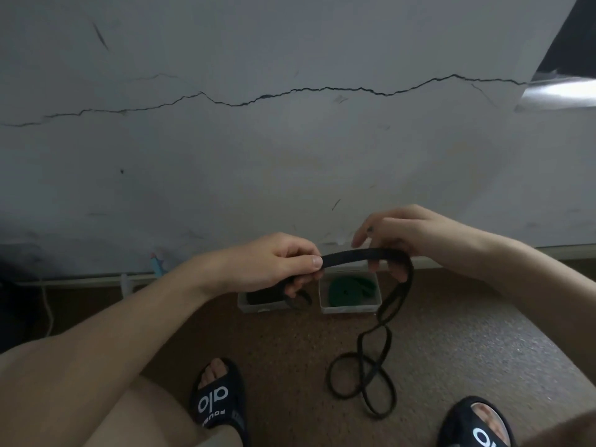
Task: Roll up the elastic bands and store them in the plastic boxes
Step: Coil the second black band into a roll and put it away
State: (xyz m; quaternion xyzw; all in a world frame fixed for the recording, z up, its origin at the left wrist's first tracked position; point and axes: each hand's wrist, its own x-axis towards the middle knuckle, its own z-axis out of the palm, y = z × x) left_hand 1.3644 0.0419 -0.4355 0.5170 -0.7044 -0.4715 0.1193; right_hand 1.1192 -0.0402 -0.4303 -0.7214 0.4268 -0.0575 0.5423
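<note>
Below my grip, each black slide [219, 398] reads "alo". My left hand [274, 262] and right hand [400, 237] pinch the black band [354, 254]; its slack hangs floorward beside two plastic boxes [350, 306], one holding a green band [350, 287].

One head camera is looking forward and steeply down from close above the hands, facing a cracked wall [290, 140] at 12 o'clock, with the floor [451, 350] and sandalled feet toward 6 o'clock.

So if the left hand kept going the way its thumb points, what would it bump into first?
Probably the right hand, reached along the black band that the left hand pinches. Depth is hard to judge from this single view.
</note>
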